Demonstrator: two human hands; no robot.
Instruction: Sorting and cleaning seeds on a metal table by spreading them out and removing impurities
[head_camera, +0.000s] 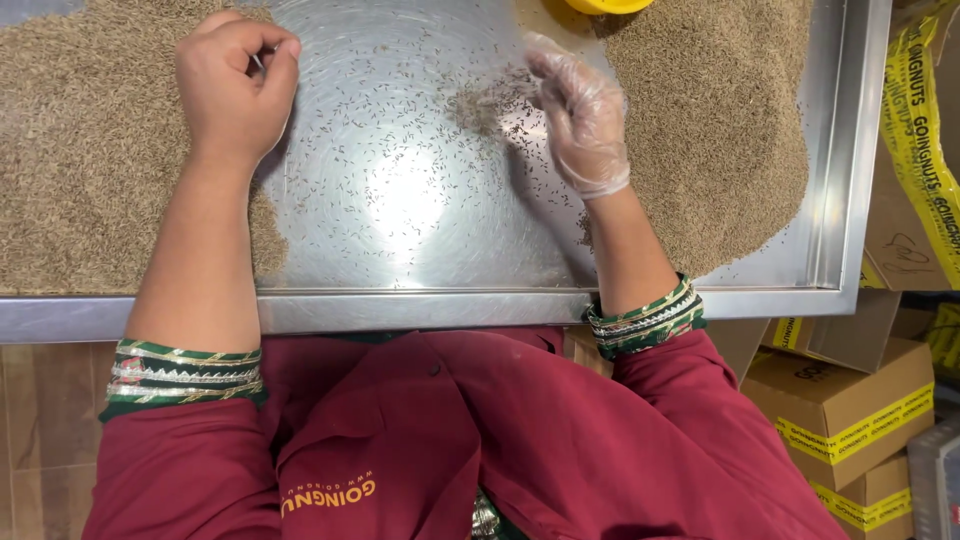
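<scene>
- Leftmost, a broad heap of brown seeds (90, 150) covers the left part of the steel tray (420, 305), running off the frame's left and top edges.
- The bare left hand (235, 85) hovers at that heap's right edge, palm down, fingers curled in with thumb and forefinger tips pinched together; whether a seed sits between them is too small to tell.
- Between the hands lies the tray's shiny middle, with loose seeds (400, 150) strewn thinly over it and a bright glare near the centre.
- A small denser cluster (485, 100) of seeds sits just left of the right hand's fingertips.
- The right hand (585, 120), in a clear thin glove, rests low over the tray with fingers stretched out and close together, tips touching that cluster; it holds nothing.
- Right of it, a second heap (710, 130) fills the tray's right part up to its raised rim.
- A yellow object (608, 5) shows partly at the top edge, above this heap.
- Beyond the tray, on the right, cardboard boxes (850, 410) with yellow tape are stacked on the floor.
- Dark red sleeves (180, 470) with green-and-gold cuffs fill the bottom.
</scene>
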